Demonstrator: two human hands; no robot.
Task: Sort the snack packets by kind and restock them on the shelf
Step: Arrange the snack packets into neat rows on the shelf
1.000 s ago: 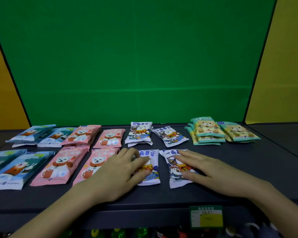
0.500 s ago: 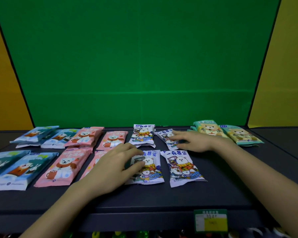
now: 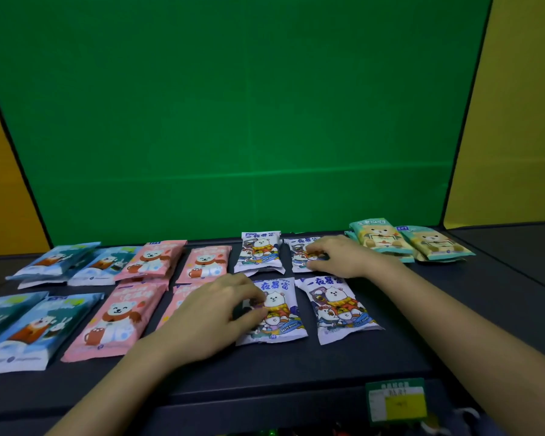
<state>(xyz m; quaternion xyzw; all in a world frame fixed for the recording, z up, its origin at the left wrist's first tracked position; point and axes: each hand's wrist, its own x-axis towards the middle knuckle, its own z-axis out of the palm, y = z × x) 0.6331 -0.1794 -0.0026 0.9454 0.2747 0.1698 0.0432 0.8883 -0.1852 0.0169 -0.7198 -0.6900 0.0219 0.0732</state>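
Note:
Snack packets lie in rows by colour on a dark shelf point(image 3: 296, 366). Blue ones point(image 3: 29, 328) are at the left, pink ones point(image 3: 117, 319) beside them, white ones in the middle, and green ones point(image 3: 381, 237) at the back right. My left hand point(image 3: 221, 309) pinches the left edge of the front-left white packet point(image 3: 280, 313). My right hand point(image 3: 337, 256) reaches to the back row and grips the rear-right white packet point(image 3: 298, 258), thumb below and fingers on top. Untouched are the rear-left white packet point(image 3: 260, 253) and the front-right one point(image 3: 337, 306).
A green panel point(image 3: 249, 121) closes off the back of the shelf, with yellow walls on both sides. A green and yellow price tag point(image 3: 397, 401) hangs on the shelf's front edge. Coloured items on a lower level show dimly along the bottom of the view.
My right hand left the front-right white packet and reached back to the rear-right white packet, which now lies straighter. My left hand stayed at the front-left white packet.

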